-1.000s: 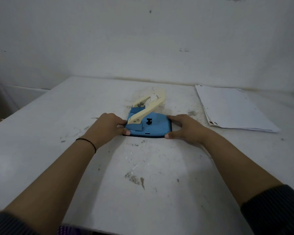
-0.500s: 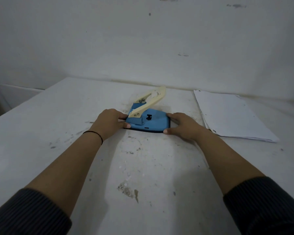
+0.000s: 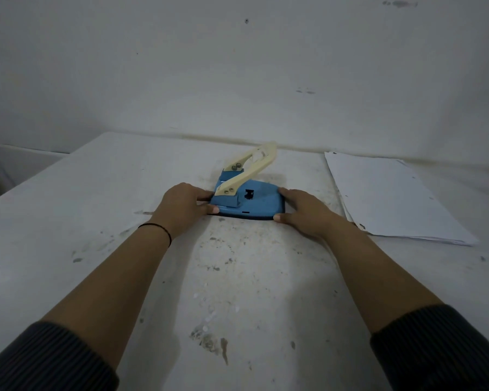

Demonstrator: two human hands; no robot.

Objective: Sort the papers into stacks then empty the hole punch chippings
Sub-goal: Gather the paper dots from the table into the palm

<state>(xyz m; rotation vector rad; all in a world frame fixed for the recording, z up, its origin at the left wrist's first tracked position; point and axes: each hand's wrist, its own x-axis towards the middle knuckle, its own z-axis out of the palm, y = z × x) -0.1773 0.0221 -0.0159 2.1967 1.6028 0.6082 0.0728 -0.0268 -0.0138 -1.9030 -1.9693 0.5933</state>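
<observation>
Spreading under your arms is the stained white table (image 3: 68,249), with the paper stack (image 3: 390,198) lying far right. The blue punch (image 3: 254,203) sits mid-table, left of the stack, cream lever (image 3: 251,167) raised. Your left hand (image 3: 181,207) and right hand (image 3: 302,213) grip its two ends, fingers curled against the base. Small chippings (image 3: 206,314) dot the near tabletop.

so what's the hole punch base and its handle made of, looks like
Hole punch base: looks like smooth blue-painted metal or hard plastic, with a faint sheen; can't tell which. Handle: cream moulded plastic by its matte, yellowed look, fixed with small metal rivets.
</observation>
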